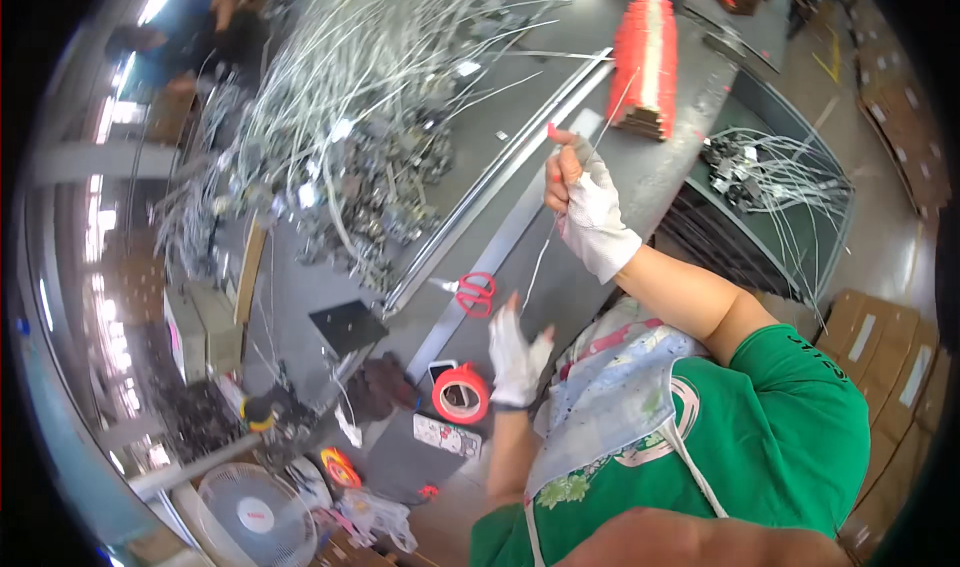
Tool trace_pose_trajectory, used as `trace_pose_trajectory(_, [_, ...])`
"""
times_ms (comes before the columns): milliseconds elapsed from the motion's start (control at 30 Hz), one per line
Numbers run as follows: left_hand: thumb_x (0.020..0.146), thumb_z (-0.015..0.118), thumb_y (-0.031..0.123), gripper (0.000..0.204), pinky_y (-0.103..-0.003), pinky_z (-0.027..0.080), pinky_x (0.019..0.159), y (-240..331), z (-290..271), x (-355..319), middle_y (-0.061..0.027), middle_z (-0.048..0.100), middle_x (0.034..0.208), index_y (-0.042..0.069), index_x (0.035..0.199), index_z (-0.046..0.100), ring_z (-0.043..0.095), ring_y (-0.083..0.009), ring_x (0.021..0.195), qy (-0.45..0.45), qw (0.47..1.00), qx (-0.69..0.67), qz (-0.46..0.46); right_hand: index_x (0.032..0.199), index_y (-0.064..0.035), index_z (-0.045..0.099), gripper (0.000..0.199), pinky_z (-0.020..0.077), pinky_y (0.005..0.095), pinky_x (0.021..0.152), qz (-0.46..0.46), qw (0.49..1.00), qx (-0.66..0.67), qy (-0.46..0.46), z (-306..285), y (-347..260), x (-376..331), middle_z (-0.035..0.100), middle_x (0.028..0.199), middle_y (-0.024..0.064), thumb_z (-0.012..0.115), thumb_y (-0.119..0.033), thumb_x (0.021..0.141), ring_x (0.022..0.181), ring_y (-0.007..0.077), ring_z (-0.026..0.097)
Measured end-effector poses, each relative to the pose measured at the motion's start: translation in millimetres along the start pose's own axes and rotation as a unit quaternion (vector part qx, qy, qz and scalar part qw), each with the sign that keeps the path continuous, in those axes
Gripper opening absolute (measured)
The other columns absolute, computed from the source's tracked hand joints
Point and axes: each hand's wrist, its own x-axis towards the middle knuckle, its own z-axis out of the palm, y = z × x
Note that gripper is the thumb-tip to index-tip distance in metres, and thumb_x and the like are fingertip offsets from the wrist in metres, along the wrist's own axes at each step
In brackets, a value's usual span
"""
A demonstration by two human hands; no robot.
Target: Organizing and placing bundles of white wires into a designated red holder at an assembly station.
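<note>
My right hand (588, 199), in a white fingerless glove, is closed round a thin white cable (541, 259). One end of the cable sticks up past the fist, and the rest slants down toward my left hand (517, 357). That hand wears a similar glove, with its thumb apart from the fingers. The cable passes close to its fingertips; whether it touches them I cannot tell. Red-handled scissors (476, 295) lie on the table just left of the left hand. A roll of red tape (460, 394) sits beside its wrist.
A large heap of white cables (350, 87) with metal connectors covers the far left table. A red-edged stack (645, 62) stands beyond my right hand. At right is a grey bin (790, 117) holding more cables. Metal rails (500, 172) cross the table. A fan (255, 515) and cardboard boxes (880, 357) stand around.
</note>
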Motion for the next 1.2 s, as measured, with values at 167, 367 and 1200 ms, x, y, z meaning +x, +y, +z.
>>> trace_pose_trajectory(167, [0.081, 0.054, 0.003, 0.036, -0.029, 0.045, 0.081, 35, 87, 95, -0.013, 0.06, 0.106, 0.003, 0.117, 0.052, 0.059, -0.0185, 0.093, -0.051, 0.954, -0.295, -0.022, 0.12, -0.0106, 0.041, 0.033, 0.0283, 0.0198, 0.045, -0.191, 0.98, -0.044, 0.045, -61, -34, 16, 0.042, 0.069, -0.0001, 0.047, -0.027, 0.091, 0.051, 0.0065, 0.032])
trace_pose_trajectory(367, [0.082, 0.053, 0.004, 0.026, -0.029, 0.046, 0.077, 107, 146, 139, -0.0139, 0.064, 0.093, 0.006, 0.107, 0.061, 0.063, -0.0215, 0.087, -0.157, 0.957, -0.237, 0.064, 0.115, -0.0135, 0.047, 0.025, 0.0238, 0.0165, 0.04, 0.071, 0.976, 0.096, 0.18, -183, -120, 85, 0.041, 0.066, -0.0032, 0.043, -0.025, 0.093, 0.049, 0.0044, 0.03])
trace_pose_trajectory(1200, [0.074, 0.062, 0.001, 0.022, -0.033, 0.044, 0.066, 168, 245, 193, -0.0116, 0.057, 0.078, 0.003, 0.095, 0.064, 0.056, -0.0261, 0.072, -0.099, 0.974, -0.17, 0.114, 0.105, -0.0046, 0.042, 0.029, 0.0481, 0.0263, 0.075, 0.099, 0.952, -0.114, 0.268, -258, -144, 57, 0.052, 0.092, 0.0071, 0.059, -0.012, 0.082, 0.085, 0.0153, 0.055])
